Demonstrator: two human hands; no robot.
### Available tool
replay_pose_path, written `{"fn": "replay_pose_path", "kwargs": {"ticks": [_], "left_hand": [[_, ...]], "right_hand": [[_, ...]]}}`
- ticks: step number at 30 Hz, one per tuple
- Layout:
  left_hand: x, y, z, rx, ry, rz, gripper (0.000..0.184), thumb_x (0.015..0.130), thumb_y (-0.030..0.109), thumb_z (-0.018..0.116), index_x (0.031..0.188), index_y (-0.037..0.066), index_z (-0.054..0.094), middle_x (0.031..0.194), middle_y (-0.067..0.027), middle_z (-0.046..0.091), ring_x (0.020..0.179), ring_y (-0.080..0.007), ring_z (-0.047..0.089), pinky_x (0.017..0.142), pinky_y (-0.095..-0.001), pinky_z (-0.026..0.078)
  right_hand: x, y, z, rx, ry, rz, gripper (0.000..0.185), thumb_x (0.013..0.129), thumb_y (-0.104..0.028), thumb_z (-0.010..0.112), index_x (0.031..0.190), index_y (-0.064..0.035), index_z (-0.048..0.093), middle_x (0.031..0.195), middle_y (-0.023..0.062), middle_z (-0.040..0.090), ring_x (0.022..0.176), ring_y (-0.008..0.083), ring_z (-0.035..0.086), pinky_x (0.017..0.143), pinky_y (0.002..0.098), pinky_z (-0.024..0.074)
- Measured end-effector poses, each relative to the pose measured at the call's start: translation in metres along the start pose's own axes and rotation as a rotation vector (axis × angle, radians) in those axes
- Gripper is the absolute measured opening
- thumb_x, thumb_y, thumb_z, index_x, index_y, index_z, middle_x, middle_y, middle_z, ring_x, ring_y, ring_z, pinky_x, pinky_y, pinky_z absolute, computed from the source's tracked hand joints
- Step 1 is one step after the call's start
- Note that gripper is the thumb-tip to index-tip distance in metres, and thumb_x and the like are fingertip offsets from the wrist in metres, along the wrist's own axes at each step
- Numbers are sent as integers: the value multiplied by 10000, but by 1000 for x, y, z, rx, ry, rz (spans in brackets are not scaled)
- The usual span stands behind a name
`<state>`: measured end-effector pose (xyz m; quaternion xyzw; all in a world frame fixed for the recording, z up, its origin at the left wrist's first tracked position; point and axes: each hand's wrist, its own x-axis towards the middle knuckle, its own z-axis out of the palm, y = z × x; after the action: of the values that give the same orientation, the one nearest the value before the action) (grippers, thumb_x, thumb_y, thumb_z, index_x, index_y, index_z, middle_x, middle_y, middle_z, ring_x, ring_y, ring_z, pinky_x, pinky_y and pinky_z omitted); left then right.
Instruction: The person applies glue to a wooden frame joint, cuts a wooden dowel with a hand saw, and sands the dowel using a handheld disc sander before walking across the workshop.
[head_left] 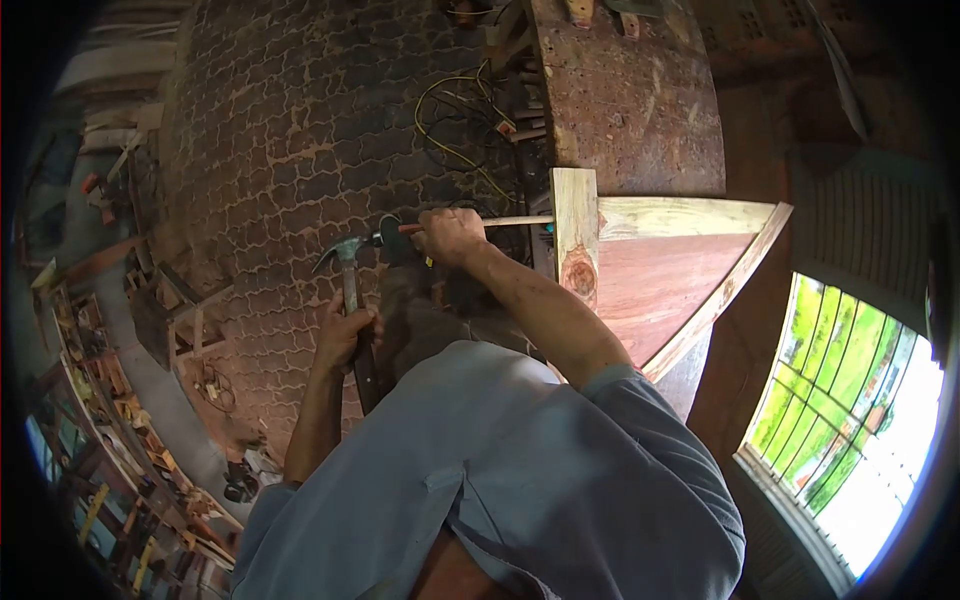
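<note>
Grey-headed claw hammer [348, 255] gripped in left hand [343, 332], left of reddish triangular wood-framed panel [665, 275], thin pale rod [518, 220] clasped in right hand [452, 236], reaching panel's edge.

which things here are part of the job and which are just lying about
Seemingly in the job:
hammer, left hand
long thin piece, right hand
framed wooden panel
bench

Probably lying about:
yellow cord, on the paving
loose wood, far left
</note>
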<state>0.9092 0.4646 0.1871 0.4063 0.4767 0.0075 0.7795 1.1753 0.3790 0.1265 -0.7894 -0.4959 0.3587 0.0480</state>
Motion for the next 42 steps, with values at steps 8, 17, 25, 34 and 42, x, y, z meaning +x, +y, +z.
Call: {"fn": "replay_pose_path", "kwargs": {"ticks": [8,17,25,34,42], "left_hand": [[13,-13,17,-97,33,-1,426,937,91,702,1289,86,462,776,-66,665,548,-144,630,479,-300,525],[23,-12,8,7,32,0,451,906,41,706,1301,57,489,731,-59,639,526,-142,611,468,-303,508],[23,-6,3,24,19,-20,440,927,34,682,1330,82,510,741,-57,642,525,-148,629,454,-314,528],[27,-13,12,125,199,55,352,892,13,652,1224,32,538,678,-68,629,505,-163,617,435,-314,515],[21,-5,-43,16,325,176,271,885,71,681,1114,33,542,698,-53,633,508,-146,613,448,-293,513]], "right_hand": [[14,-11,0,-26,-8,75,375,956,-431,646,1096,-108,776,1101,142,779,1088,335,739,938,452,586],[14,-11,-9,1,-89,117,375,943,-422,637,1016,-86,787,1032,189,777,981,372,757,854,473,604],[12,-10,-3,-5,-29,105,334,957,-410,626,1049,-149,814,1024,151,789,977,346,764,842,457,612],[13,-9,-6,10,-80,120,332,929,-383,636,1073,-124,786,1094,153,772,1027,357,745,879,474,598],[10,-16,-14,11,-64,148,321,925,-370,638,1086,-137,789,1093,139,775,1033,356,747,888,476,599]]}}
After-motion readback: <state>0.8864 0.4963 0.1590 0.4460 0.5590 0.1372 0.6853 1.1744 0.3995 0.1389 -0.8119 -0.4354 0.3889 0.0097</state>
